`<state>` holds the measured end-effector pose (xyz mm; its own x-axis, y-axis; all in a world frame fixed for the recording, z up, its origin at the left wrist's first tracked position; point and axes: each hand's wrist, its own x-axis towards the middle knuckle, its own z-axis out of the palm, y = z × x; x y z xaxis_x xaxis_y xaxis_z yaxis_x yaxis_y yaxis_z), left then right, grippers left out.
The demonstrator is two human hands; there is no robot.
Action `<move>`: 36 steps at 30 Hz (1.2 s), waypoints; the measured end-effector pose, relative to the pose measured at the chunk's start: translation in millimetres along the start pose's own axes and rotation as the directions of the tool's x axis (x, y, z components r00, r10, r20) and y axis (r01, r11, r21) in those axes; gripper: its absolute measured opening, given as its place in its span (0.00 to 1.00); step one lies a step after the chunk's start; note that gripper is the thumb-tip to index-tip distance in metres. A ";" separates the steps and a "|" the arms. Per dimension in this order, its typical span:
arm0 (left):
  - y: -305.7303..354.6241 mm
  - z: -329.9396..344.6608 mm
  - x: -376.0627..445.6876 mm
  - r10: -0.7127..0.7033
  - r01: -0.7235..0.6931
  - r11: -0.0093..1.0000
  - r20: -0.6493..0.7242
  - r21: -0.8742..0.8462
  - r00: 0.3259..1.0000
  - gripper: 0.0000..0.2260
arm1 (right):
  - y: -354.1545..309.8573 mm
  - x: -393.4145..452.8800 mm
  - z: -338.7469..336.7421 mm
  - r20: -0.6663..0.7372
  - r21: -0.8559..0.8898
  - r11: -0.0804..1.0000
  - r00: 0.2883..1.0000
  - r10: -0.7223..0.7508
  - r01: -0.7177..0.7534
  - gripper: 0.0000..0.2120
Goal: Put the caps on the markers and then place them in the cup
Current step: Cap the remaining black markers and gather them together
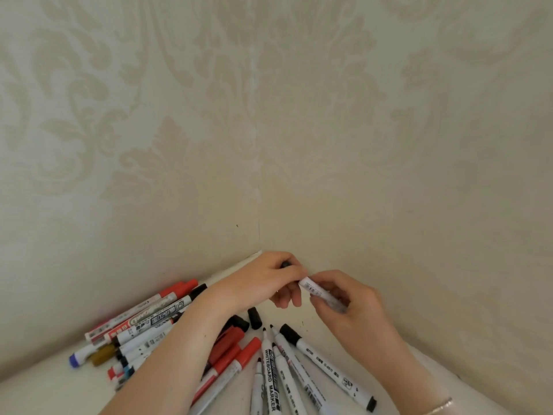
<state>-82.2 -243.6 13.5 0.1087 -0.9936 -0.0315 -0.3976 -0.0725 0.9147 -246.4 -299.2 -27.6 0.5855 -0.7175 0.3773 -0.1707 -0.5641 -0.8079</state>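
Now: both hands meet over the far corner of the tabletop point(45, 384), working one marker between them.
Left hand point(263, 280): fingers curled round a dark cap point(285, 264), only a sliver of it showing past the knuckles.
Right hand point(353, 307): fingers clamped on the white marker point(317, 290), its barrel angled up toward the left hand.
Step in hand: looks like the cap is being pressed on right now; whether it has seated, I cannot tell, the joint is hidden behind the left fingers.
Done so far: several markers in the left pile point(143, 322) already wear caps, red and black ones among them.
Left to do: plenty. Three uncapped markers point(270, 348) lie with bare black tips pointing up at the hands, just below them.
Loose caps: one black cap point(254, 318) lies free between the piles, more dark ones beside it.
Cup: not in view anywhere, so by my reckoning nothing has visibly gone into it yet.
Progress call: early going, capping stage only.
Around: red markers point(230, 354) lie half under the left forearm; a blue-capped marker point(78, 357) sits at the pile's near-left edge; patterned wallpaper point(269, 115) closes off the corner; a thin bracelet point(440, 405) on the right wrist.
In the way: the left forearm lies across the heap, and the markers overlap one another, so picking the next one could nudge its neighbours.
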 end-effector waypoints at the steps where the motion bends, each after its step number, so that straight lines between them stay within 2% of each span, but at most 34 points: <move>1: -0.9 1.8 0.8 0.024 -0.023 0.999 -0.033 0.036 0.999 0.10 | -0.7 -0.3 1.3 -0.004 -0.016 1.000 1.000 -0.013 0.013 0.14; 4: -4.5 12.5 5.3 0.091 -0.075 0.992 -0.156 0.105 0.984 0.14 | -3.9 -1.0 4.3 -0.012 -0.062 0.996 0.998 -0.058 0.057 0.11; 7: -8.5 20.5 11.7 0.093 -0.081 0.995 -0.242 0.057 0.966 0.14 | -4.3 -0.3 8.6 -0.027 -0.064 0.997 0.998 -0.051 0.049 0.08; 11: -10.5 22.4 11.7 0.073 -0.099 0.992 -0.278 -0.080 0.958 0.13 | -9.0 1.3 10.3 -0.030 0.004 1.000 0.999 0.017 -0.017 0.11; 14: -11.3 21.6 11.1 0.047 -0.035 0.998 -0.245 0.057 0.968 0.14 | -11.8 6.9 6.6 0.003 0.024 0.989 0.989 0.148 -0.148 0.13; 16: -11.0 19.1 12.0 0.019 0.047 0.964 -0.246 0.262 0.969 0.16 | -9.0 10.5 5.0 -0.037 -0.072 0.975 0.977 0.210 -0.212 0.09; 17: -10.5 16.1 12.2 0.028 0.070 0.937 -0.272 0.343 0.962 0.16 | -6.3 11.1 3.8 -0.062 -0.178 0.955 0.971 0.231 -0.239 0.07; 20: -13.0 0.4 9.7 0.069 0.120 0.879 -0.373 0.462 0.925 0.13 | -0.9 7.5 0.9 -0.091 -0.540 0.790 0.954 0.287 -0.289 0.08; 23: -29.3 -10.8 11.7 0.014 0.216 0.801 -0.379 0.558 0.925 0.13 | 2.5 2.7 2.6 -0.079 -0.650 0.701 0.944 0.322 -0.293 0.11; 26: -44.3 -4.7 16.8 -0.023 0.230 0.745 -0.321 0.626 0.947 0.17 | -3.2 -0.1 12.0 -0.008 -0.743 0.647 0.969 0.246 -0.170 0.13; 28: -50.4 2.6 20.0 -0.013 0.196 0.698 -0.261 0.689 0.965 0.21 | -13.6 -3.2 17.9 0.099 -0.652 0.755 0.978 0.182 -0.074 0.11; 30: -53.7 6.8 22.5 -0.004 0.174 0.639 -0.223 0.749 0.975 0.25 | -27.2 -7.8 21.5 0.268 -0.511 0.859 0.940 0.209 -0.046 0.06; 32: -54.0 8.7 25.4 -0.002 0.174 0.585 -0.213 0.792 0.977 0.28 | -34.6 -10.7 24.3 0.422 -0.513 0.858 0.875 0.239 0.013 0.04; 34: -51.3 9.4 30.8 0.000 0.175 0.528 -0.206 0.831 0.978 0.29 | -33.6 -11.7 24.8 0.464 -0.562 0.824 0.853 0.239 0.075 0.05; 36: -47.2 10.2 39.6 0.003 0.171 0.477 -0.196 0.862 0.981 0.28 | -32.0 -11.9 23.9 0.443 -0.592 0.801 0.866 0.231 0.089 0.04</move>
<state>-68.4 -280.4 -35.0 0.2843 -0.9574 0.0505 -0.9565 -0.2796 0.0833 -229.0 -262.8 -17.1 0.8189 -0.5707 -0.0606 -0.5536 -0.7578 -0.3453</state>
